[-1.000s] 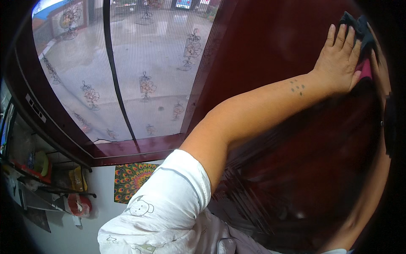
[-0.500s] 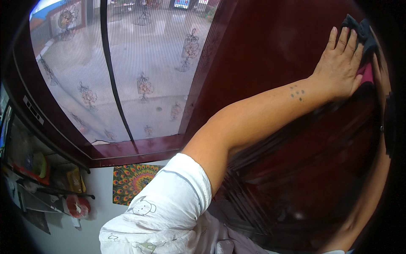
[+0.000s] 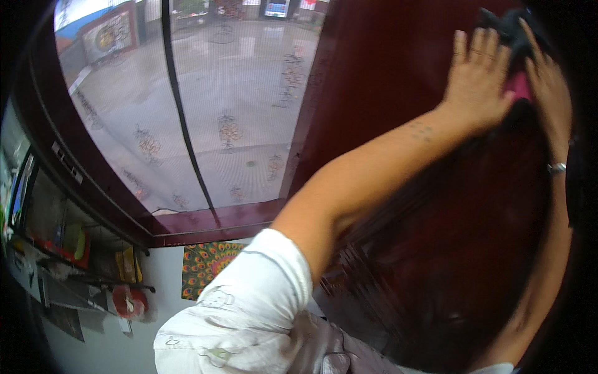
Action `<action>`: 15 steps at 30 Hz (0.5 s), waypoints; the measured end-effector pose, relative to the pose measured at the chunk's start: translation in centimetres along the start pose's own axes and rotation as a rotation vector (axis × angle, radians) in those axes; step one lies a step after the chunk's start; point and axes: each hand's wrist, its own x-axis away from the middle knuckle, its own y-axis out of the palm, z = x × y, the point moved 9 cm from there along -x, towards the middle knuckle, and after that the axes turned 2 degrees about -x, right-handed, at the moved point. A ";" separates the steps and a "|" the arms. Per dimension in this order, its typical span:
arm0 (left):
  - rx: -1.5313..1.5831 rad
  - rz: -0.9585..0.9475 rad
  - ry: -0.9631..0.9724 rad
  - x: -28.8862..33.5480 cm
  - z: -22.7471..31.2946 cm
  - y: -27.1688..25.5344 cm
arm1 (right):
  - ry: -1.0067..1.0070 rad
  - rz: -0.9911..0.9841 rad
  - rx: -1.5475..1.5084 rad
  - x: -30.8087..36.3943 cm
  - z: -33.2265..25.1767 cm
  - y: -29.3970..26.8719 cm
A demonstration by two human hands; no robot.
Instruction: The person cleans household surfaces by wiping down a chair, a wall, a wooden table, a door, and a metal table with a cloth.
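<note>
High at the right, a dark grey-green cloth lies bunched against a glossy dark red door panel. A bright pink patch shows between my two hands. My left hand lies flat on the panel with its fingers stretched upward, its thumb side by the pink patch and its fingertips at the cloth's lower edge. From the right rim reaches my right hand, long fingers extended over the cloth's right side. A silvery band circles that wrist. Neither hand is closed round the cloth.
A screened window in a dark red frame stands at the left, with a paved yard beyond. Below it are a patterned peacock-feather mat, a black rack holding several items, and a red round object in plastic.
Both hands and the cloth have shifted left across the panel. More of my right hand and its wrist band now shows, while the window sits farther right in view.
</note>
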 end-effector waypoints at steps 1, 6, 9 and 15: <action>-0.017 -0.036 -0.033 1.4 -1.2 -0.5 | 0.027 -0.017 -0.095 0.4 -1.3 -1.2; -0.213 -0.267 -0.111 9.8 -3.4 -4.6 | 0.080 -0.090 -0.332 -0.7 -8.8 -8.6; -0.201 -0.388 -0.223 16.7 -3.4 -5.8 | 0.009 -0.116 -0.714 1.9 -14.6 -7.5; -0.189 -0.639 -0.344 32.3 -0.1 -8.0 | -0.177 -0.178 -1.192 9.6 -27.6 -10.4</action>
